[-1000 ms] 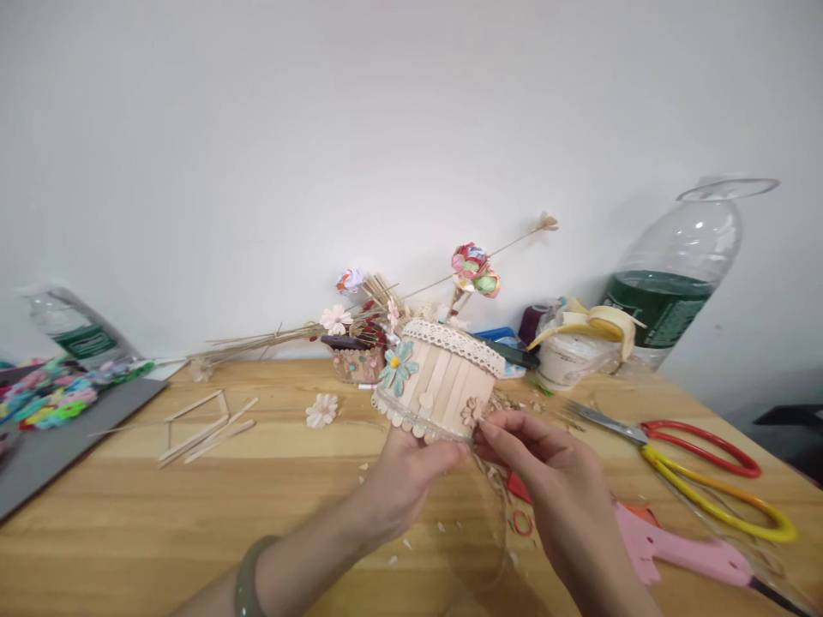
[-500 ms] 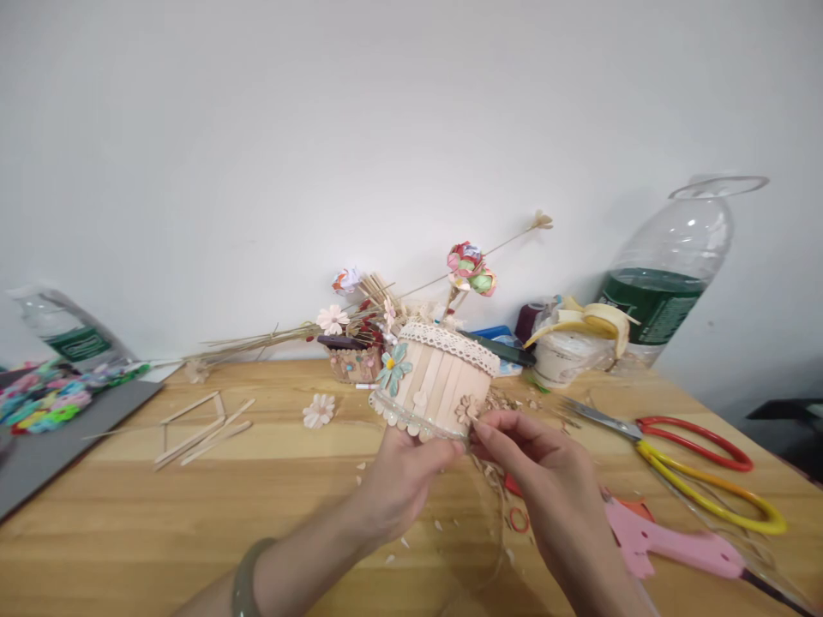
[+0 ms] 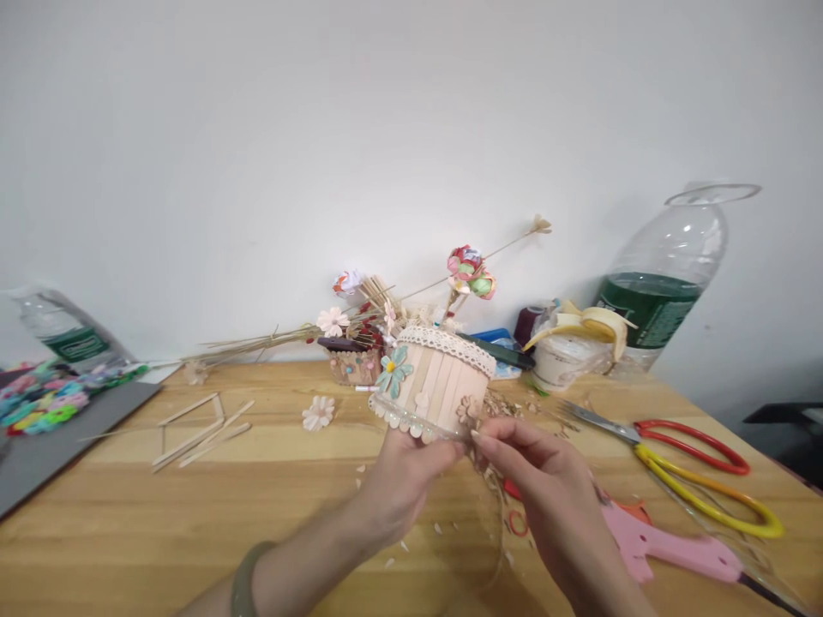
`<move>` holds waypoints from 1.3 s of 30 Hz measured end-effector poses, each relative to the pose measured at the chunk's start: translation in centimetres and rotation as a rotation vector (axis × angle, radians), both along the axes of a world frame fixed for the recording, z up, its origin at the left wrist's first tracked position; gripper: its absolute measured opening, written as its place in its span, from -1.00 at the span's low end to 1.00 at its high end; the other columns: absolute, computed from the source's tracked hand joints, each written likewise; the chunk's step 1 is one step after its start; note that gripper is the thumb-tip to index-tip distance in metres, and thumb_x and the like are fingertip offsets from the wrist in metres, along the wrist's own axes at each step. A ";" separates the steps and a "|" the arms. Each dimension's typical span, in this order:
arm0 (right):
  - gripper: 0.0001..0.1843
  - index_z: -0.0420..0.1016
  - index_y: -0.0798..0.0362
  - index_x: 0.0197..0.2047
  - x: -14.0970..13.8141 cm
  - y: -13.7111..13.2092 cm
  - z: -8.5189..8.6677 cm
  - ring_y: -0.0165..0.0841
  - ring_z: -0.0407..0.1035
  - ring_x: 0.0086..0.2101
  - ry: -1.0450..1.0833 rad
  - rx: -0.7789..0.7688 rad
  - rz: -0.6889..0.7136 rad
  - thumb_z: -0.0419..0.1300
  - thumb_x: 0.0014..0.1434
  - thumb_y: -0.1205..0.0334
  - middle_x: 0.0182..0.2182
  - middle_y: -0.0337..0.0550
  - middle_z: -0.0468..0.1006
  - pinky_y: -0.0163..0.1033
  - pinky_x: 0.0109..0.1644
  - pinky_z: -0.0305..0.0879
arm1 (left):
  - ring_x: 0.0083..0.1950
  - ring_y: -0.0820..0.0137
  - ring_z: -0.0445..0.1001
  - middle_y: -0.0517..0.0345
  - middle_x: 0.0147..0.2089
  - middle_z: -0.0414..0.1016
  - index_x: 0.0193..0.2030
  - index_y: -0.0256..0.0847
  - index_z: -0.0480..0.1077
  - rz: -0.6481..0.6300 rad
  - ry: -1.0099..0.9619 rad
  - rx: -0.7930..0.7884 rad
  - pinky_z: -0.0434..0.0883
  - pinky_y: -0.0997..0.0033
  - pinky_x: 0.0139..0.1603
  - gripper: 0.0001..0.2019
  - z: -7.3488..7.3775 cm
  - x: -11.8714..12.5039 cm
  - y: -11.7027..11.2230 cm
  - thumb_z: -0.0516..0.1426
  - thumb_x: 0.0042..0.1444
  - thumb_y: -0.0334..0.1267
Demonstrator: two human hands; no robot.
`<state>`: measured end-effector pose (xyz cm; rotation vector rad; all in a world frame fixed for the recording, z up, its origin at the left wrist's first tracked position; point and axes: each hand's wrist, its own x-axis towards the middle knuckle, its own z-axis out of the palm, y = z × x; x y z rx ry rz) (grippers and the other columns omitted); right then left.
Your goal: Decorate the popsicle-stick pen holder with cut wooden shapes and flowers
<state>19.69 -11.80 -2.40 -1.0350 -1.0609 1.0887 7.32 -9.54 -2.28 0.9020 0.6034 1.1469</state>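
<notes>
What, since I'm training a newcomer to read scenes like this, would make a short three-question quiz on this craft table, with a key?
1. Which of the person's hands grips the lace-trimmed container from below, near its lower edge?
2. What colour is the centre of the blue-green flower on that container? A) Red B) Yellow C) Black
3. True or false: the banana near the big bottle is partly peeled.

Key:
1. The left hand
2. B
3. True
</notes>
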 end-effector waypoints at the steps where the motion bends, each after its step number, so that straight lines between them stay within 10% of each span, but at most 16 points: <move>1: -0.74 0.46 0.06 -0.64 0.3 0.0 0.1 -0.46 0.23 -0.59 0.054 0.021 0.005 0.36 -0.15 0.08 -0.68 -0.29 0.36 -0.35 -0.47 0.23 | -0.10 0.24 0.45 0.11 -0.35 0.56 -0.18 -0.26 0.49 0.004 -0.012 -0.009 0.27 0.25 0.03 -0.65 0.1 -0.1 0.1 0.22 -0.23 -0.42; 6: -0.72 0.40 0.01 -0.60 2.0 0.1 0.3 -0.49 0.27 -0.57 0.265 0.120 -0.210 0.38 -0.21 0.06 -0.58 -0.28 0.41 -0.42 -0.53 0.24 | -0.10 0.28 0.42 0.09 -0.26 0.55 -0.15 -0.24 0.48 0.002 -0.093 -0.068 0.29 0.33 -0.06 -0.56 0.0 -0.4 0.5 0.17 -0.29 -0.49; 12: -0.82 0.44 -0.02 -0.41 1.6 -0.4 -0.7 -0.42 0.40 -0.48 -0.089 0.202 -0.452 0.35 -0.08 0.17 -0.48 -0.25 0.51 -0.36 -0.42 0.35 | -0.14 0.32 0.42 0.07 -0.22 0.56 -0.08 -0.24 0.46 -0.024 -0.106 -0.066 0.31 0.37 -0.11 -0.50 -0.1 -0.5 0.3 0.17 -0.29 -0.51; 20: -0.88 0.50 -0.05 -0.35 1.4 -1.4 -1.2 -0.34 0.40 -0.36 -0.475 0.249 -0.482 0.14 0.09 0.16 -0.36 -0.19 0.52 -0.27 -0.31 0.36 | -0.09 0.25 0.45 0.05 -0.19 0.58 -0.05 -0.25 0.45 -0.002 -0.070 -0.032 0.31 0.31 -0.03 -0.47 0.1 -0.5 0.1 0.18 -0.30 -0.48; 39: -0.77 0.28 -0.06 -0.33 -2.2 -0.4 -1.1 -0.43 0.20 -0.36 0.052 0.251 -0.214 0.29 0.01 0.19 -0.40 -0.30 0.26 -0.37 -0.33 0.18 | -0.12 0.24 0.47 0.04 -0.15 0.57 0.10 -0.20 0.35 -0.042 -0.117 0.035 0.34 0.29 -0.10 -0.36 0.4 -0.5 -0.9 0.16 -0.25 -0.49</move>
